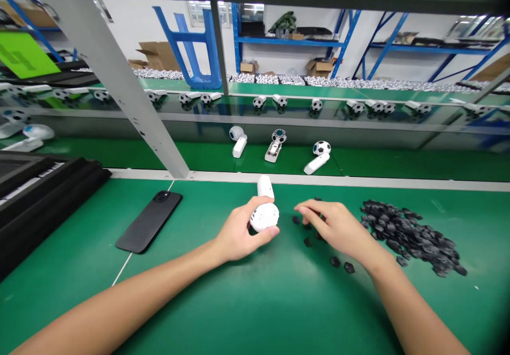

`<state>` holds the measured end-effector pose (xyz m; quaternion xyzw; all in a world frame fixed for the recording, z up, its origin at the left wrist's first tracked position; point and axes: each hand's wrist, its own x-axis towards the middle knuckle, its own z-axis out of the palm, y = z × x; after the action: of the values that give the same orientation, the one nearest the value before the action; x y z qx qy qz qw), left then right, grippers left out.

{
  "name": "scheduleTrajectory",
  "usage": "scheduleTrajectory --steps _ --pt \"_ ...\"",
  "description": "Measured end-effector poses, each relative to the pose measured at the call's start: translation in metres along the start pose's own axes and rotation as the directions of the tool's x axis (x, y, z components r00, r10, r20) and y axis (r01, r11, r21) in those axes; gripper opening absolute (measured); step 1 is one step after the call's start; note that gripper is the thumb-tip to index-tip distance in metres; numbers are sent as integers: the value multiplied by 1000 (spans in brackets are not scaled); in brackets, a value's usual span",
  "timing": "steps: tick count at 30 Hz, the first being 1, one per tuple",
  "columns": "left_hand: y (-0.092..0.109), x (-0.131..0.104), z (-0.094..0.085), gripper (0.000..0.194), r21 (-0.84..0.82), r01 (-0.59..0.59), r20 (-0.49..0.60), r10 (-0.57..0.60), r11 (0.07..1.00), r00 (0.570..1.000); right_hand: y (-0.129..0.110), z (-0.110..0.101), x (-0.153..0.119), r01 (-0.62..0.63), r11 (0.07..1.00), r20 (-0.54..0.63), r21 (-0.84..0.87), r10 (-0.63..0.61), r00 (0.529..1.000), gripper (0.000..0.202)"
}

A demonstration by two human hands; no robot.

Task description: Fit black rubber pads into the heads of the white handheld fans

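My left hand (247, 226) is closed around the round head of a white ball-shaped device (264, 217), thumb below and fingers above. Its white oblong handle (265, 186) points away from me. To the right, my right hand (332, 222) hovers over a few loose black pieces (307, 242), its thumb and fingertips pinched together. Whatever sits in that pinch, if anything, is too small to make out. Small, flat and angular, more such pieces form a dark pile (412, 235) right of that hand.
A black phone (150, 222) lies on the green table (223, 307) at left, near black trays (43, 201). Beyond the pale table edge, several football-patterned devices (317, 156) rest on a green conveyor belt. A grey metal post (115, 73) rises at left; a blue stool (195, 47) stands behind.
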<state>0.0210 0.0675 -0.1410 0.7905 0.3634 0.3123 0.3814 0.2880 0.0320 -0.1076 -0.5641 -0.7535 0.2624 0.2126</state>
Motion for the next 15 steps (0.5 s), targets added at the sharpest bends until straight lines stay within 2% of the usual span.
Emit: scheduleTrajectory --steps 3,7,11,15 --pt "1 3 -6 47 -67 -7 -35 4 998 999 20 0 4 2 984 -8 -176 -4 1000 25" --pt "4 8 -10 44 -244 12 -121 -43 970 992 28 7 6 26 963 43 -270 -15 999 19" --pt "5 13 -13 41 -336 12 -150 -67 942 986 22 13 10 68 965 35 -254 -61 997 24" --pt "7 16 -18 43 -322 31 -120 -73 946 990 19 17 13 61 985 -27 -161 -66 997 32"
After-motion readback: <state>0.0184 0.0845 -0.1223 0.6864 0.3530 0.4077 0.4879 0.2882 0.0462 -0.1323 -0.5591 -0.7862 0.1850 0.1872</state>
